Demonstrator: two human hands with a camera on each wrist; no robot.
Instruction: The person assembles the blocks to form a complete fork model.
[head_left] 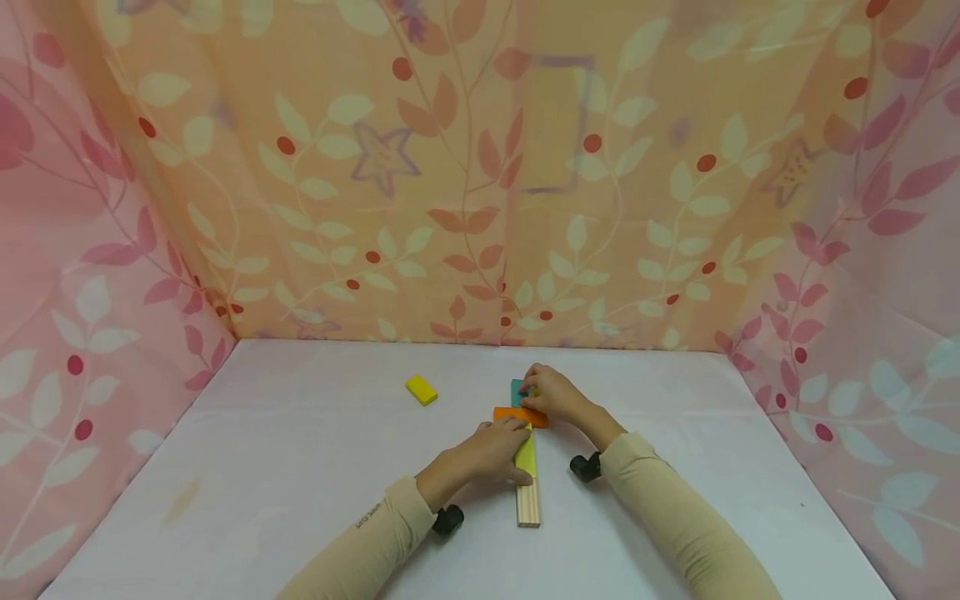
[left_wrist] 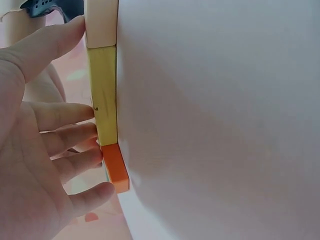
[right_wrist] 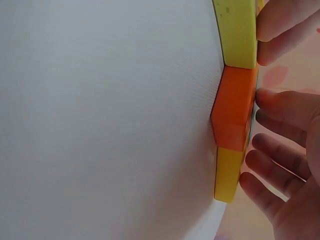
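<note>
In the head view, a row of toy blocks lies on the white surface: a plain wooden block (head_left: 528, 508) nearest, a light yellow block (head_left: 527, 458), an orange block (head_left: 517, 412) set crosswise, then a teal block (head_left: 517, 394). My left hand (head_left: 491, 450) reaches over from the left, its thumb by the wooden block and its extended fingers touching the yellow and orange ones. Across the far end, my right hand (head_left: 557, 393) has its thumb at the orange block and its fingertips along a deeper yellow block (right_wrist: 227, 175). My right hand partly hides the teal block.
A separate yellow block (head_left: 422, 389) lies farther back, left of the row. The white tabletop (head_left: 300, 450) ends at patterned cloth walls at the back and both sides. A black wrist camera (head_left: 448, 520) sits under the left wrist, another (head_left: 585, 467) by the right.
</note>
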